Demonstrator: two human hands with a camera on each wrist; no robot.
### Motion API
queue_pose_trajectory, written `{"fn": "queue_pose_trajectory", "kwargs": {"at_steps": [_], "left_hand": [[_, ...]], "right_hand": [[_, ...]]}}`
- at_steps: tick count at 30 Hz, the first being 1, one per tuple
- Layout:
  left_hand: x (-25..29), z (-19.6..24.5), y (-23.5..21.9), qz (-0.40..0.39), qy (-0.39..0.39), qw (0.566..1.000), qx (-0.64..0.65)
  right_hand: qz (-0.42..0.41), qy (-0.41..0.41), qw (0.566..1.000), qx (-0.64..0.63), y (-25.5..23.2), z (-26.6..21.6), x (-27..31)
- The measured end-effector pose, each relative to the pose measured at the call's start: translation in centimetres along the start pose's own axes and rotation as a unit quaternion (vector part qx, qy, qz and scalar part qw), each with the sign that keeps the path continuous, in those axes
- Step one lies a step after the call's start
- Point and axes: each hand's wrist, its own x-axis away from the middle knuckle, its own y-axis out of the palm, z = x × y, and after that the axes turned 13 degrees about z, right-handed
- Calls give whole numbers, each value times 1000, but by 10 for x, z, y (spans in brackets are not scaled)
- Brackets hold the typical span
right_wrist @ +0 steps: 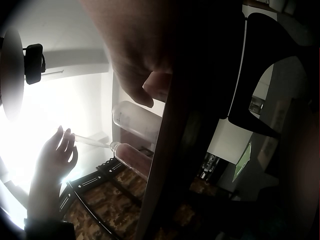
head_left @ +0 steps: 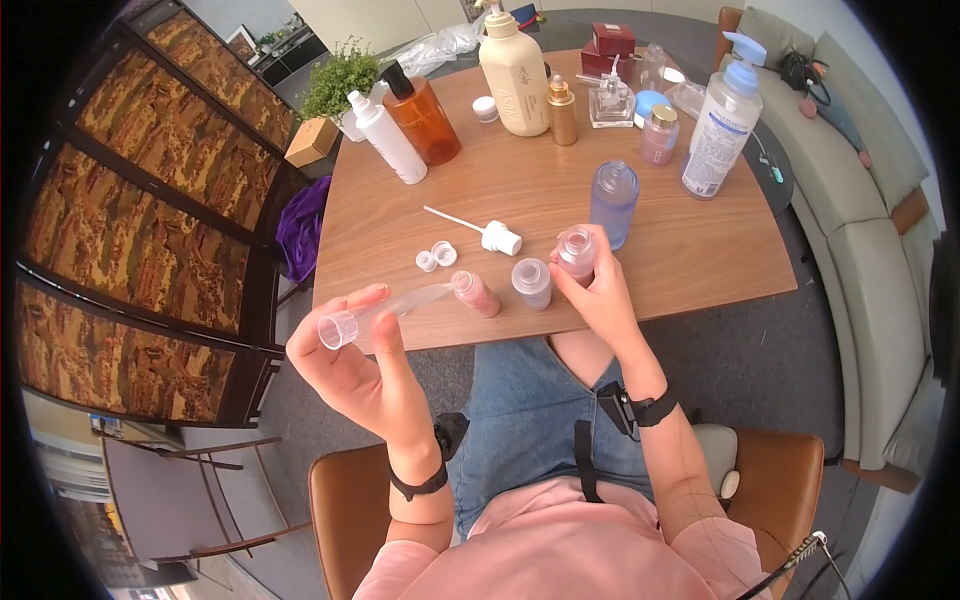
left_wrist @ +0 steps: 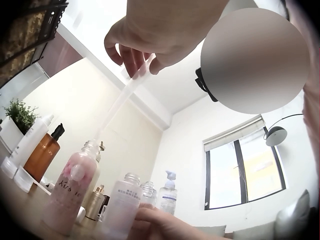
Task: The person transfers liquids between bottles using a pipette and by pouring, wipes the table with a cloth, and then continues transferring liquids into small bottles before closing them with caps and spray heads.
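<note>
My left hand (head_left: 365, 375) pinches a clear plastic tapered tube (head_left: 415, 298) with a wide open end between thumb and fingertips. The tube's narrow end meets the open neck of a small pink bottle (head_left: 476, 296), which stands upright in the left wrist view with its printed front (left_wrist: 67, 192) showing. My right hand (head_left: 607, 290) grips another open bottle with pinkish contents (head_left: 577, 256) near the table's front edge. Between the two pink bottles stands an open frosted bottle (head_left: 532, 284), close to the right fingertips. In the right wrist view, my left hand (right_wrist: 52, 160) is raised with the tube.
A white pump head (head_left: 502, 238) with its straw and small white caps (head_left: 443, 254) lie behind the bottles. A bluish bottle (head_left: 614, 205) stands right of them. Farther back are an amber bottle (head_left: 425, 120), a cream pump bottle (head_left: 518, 85) and a clear pump bottle (head_left: 720, 130).
</note>
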Motion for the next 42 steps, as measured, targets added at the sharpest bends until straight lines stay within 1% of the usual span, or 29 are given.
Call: {"fn": "queue_pose_trajectory", "kwargs": {"at_steps": [1, 2, 4, 11, 14, 17, 19, 22, 27, 29, 30, 33, 34, 36, 38, 40, 42], "left_hand": [[1, 0, 1, 8, -16, 1000, -4], [1, 0, 0, 7, -16, 1000, -3], [0, 1, -3, -4, 4, 1000, 13], [1, 2, -4, -6, 4, 1000, 6], [1, 4, -6, -7, 10, 1000, 29], [1, 6, -7, 4, 13, 999, 36], [-1, 4, -11, 46, 22, 999, -3], [-4, -1, -22, 69, 34, 997, 20], [-7, -24, -50, 82, 52, 995, -8], [-6, -34, -58, 104, -7, 994, -20], [-5, -41, -62, 106, -7, 994, -21], [0, -69, -74, 119, -127, 984, -27], [2, -82, -78, 123, -127, 984, -27], [6, -104, -84, 145, -176, 973, 9], [8, -113, -86, 157, -184, 970, 6], [8, -120, -88, 119, -174, 977, -15], [8, -122, -88, 133, -180, 974, -22]], "right_hand": [[1, -1, 1000, 1, 0, 0, 0], [1, -2, 1000, 1, 0, 1, 0], [0, -3, 1000, 1, 0, 1, 0], [5, 4, 1000, -1, 0, 0, 0], [2, 5, 1000, -6, 0, 0, 0], [3, 0, 1000, -1, 0, 0, 0], [5, -1, 1000, 1, 0, -1, 1], [6, 0, 1000, -2, 1, 1, 0], [6, -7, 1000, 1, 1, 2, 0], [6, -7, 1000, -3, 1, 0, 1], [8, -4, 1000, -1, 1, -1, 1], [8, -2, 1000, 1, 1, -2, 2], [10, -3, 1000, 0, 2, -2, 2], [6, 1, 1000, 0, 2, -5, 2], [1, 4, 1000, 0, 3, -6, 2], [9, 12, 1000, -20, 3, -6, 3], [7, 16, 1000, -18, 3, -5, 3]]}}
